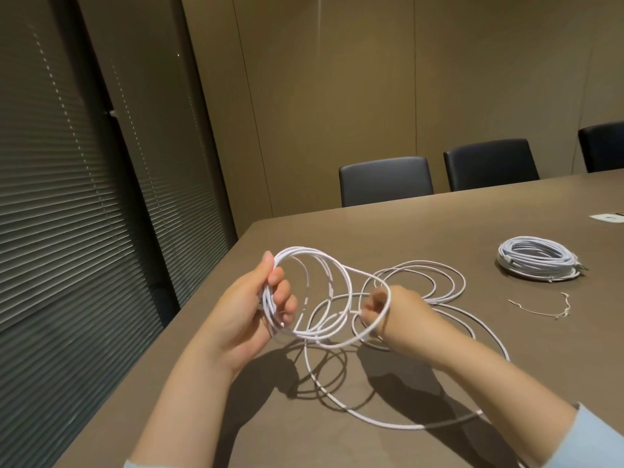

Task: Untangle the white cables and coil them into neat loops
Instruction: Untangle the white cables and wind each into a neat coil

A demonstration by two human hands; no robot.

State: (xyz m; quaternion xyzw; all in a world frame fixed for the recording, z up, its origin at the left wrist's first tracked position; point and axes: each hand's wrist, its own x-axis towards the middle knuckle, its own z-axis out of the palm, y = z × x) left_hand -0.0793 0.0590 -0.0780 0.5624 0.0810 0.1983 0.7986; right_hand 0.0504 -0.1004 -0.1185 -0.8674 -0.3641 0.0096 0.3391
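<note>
The left hand [266, 309] clamps a bundle of upright loops [314, 295], fingers curled round their nine o'clock side. At its three o'clock, the right hand [381, 309] pinches the newest turn of the same white cable, fist closed on the strand. That strand runs toward the bundle, so the right hand looks nearer to feed it. The loose cable [418, 285] sprawls on the worktop [439, 224] behind and beneath. At two o'clock, a finished coil [537, 263] lies well apart.
</note>
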